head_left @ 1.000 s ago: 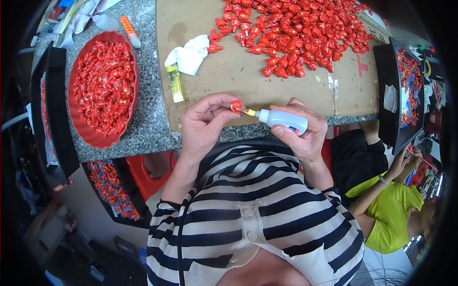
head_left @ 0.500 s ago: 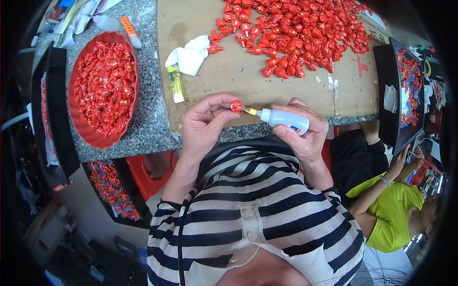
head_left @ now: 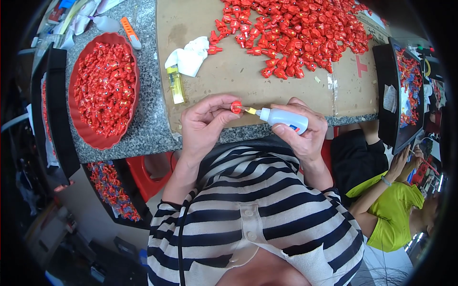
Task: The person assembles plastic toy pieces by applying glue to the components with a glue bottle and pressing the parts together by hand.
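Between the thumb and fingers of my left hand [head_left: 205, 121] is a small red plastic piece [head_left: 236, 107]. My right hand [head_left: 305, 128] grips a translucent white squeeze bottle [head_left: 286, 119] with a yellow-banded thin nozzle [head_left: 252, 110]. The nozzle's tip points left and meets the red piece, or lies just beside it; I cannot tell which. Both hands are over the near edge of the cardboard sheet [head_left: 267, 90]. Beyond them a large heap of similar red pieces [head_left: 296, 33] spreads over the cardboard.
A red scalloped dish [head_left: 135, 90] full of small red parts stands at left on the granite table [head_left: 143, 128]. Nearby lie a cutter with an orange handle [head_left: 130, 31], a crumpled white tissue [head_left: 188, 56] and a clear yellow container [head_left: 175, 86]. A co-worker in yellow-green [head_left: 393, 214] sits at right.
Almost nothing differs. The bottle and my right hand have shifted very slightly, while my left hand keeps the red piece in the same place.
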`<move>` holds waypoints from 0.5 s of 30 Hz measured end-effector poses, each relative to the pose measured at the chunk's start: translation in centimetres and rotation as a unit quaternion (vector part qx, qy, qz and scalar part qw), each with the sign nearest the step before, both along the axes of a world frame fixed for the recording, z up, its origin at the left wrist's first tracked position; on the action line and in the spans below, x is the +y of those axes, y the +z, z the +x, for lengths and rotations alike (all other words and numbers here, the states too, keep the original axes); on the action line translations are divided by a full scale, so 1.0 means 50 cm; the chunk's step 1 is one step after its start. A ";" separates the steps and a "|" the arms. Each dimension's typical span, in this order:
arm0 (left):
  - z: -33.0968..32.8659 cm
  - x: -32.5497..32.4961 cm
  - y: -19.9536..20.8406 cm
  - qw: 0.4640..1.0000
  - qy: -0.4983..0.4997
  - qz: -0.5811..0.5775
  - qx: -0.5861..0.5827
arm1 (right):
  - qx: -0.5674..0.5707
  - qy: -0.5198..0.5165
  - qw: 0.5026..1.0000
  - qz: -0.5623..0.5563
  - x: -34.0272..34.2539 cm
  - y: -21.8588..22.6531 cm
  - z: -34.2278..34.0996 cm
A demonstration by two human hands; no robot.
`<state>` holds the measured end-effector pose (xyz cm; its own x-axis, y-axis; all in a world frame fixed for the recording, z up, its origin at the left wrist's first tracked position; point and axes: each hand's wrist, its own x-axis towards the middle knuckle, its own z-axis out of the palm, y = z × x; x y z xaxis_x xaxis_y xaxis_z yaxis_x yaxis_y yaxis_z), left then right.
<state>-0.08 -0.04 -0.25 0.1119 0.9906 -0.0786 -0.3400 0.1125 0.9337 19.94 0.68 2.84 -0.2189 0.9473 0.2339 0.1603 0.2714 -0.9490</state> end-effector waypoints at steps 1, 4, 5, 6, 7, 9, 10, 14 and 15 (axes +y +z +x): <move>0.000 0.000 0.000 1.000 0.000 0.000 0.000 | 0.000 0.000 1.000 0.000 0.000 0.000 0.001; 0.001 0.000 0.001 1.000 0.000 0.000 -0.002 | 0.005 -0.005 1.000 -0.001 -0.002 0.001 0.002; 0.000 0.000 0.001 1.000 0.001 -0.002 -0.002 | 0.007 -0.005 1.000 0.003 -0.002 0.000 0.003; 0.000 0.000 0.001 1.000 0.001 -0.004 -0.003 | 0.008 -0.004 1.000 0.007 -0.002 0.000 0.003; 0.000 0.000 0.000 1.000 0.001 -0.003 -0.003 | 0.008 -0.004 1.000 0.007 -0.002 0.001 0.003; -0.001 0.000 -0.002 1.000 0.000 -0.004 -0.009 | 0.010 -0.005 1.000 0.005 -0.002 0.002 0.002; -0.001 0.000 -0.002 1.000 0.000 -0.004 -0.009 | 0.010 -0.005 1.000 0.005 -0.002 0.002 0.002; -0.001 0.000 -0.002 1.000 0.000 0.000 0.007 | 0.008 -0.005 1.000 0.007 -0.001 0.001 0.001; -0.001 0.000 -0.002 1.000 -0.001 0.005 0.016 | 0.009 -0.004 1.000 0.007 -0.001 0.001 0.001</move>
